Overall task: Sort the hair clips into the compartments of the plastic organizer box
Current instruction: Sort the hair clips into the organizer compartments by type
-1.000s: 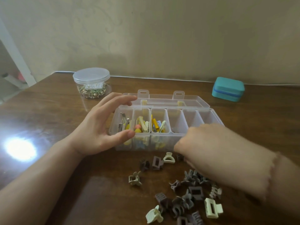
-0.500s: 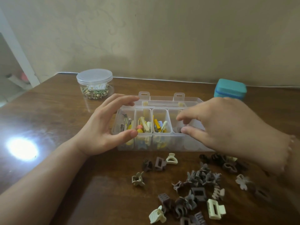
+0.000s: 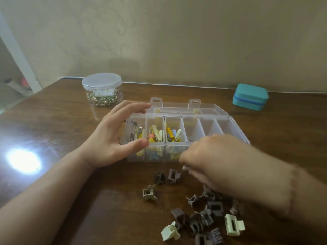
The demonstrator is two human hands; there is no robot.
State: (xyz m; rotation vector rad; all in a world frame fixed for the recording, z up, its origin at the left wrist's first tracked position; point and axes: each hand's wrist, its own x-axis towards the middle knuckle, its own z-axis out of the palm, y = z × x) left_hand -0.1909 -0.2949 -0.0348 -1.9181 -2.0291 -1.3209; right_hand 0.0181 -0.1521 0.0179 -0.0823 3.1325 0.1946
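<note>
Sat on a brown wooden table [image 3: 53, 121]: a clear plastic organizer box [image 3: 230, 128] with its lid open and laid back toward the wall. Held at its left end by the left hand [image 3: 109, 138], fingers over the far edge and thumb pressed on the near wall. Filled in the three left compartments with bright hair clips [image 3: 159, 133], yellow, orange and blue. Looked bare in the compartments to the right, as far as could be seen.

Hung low in front of the box near its middle: the right hand [image 3: 212, 156], blurred, back turned up, fingers curled down. Could not tell if anything was held in it.

Lay loose on the table in front of the box: a bunch of small claw clips [image 3: 203, 216], mostly brown and grey, a few pale cream.

Stood at the back left: a round clear jar [image 3: 101, 89] with a lid on and gold bits inside. Rested at the back right by the wall: a teal case [image 3: 250, 97].
</note>
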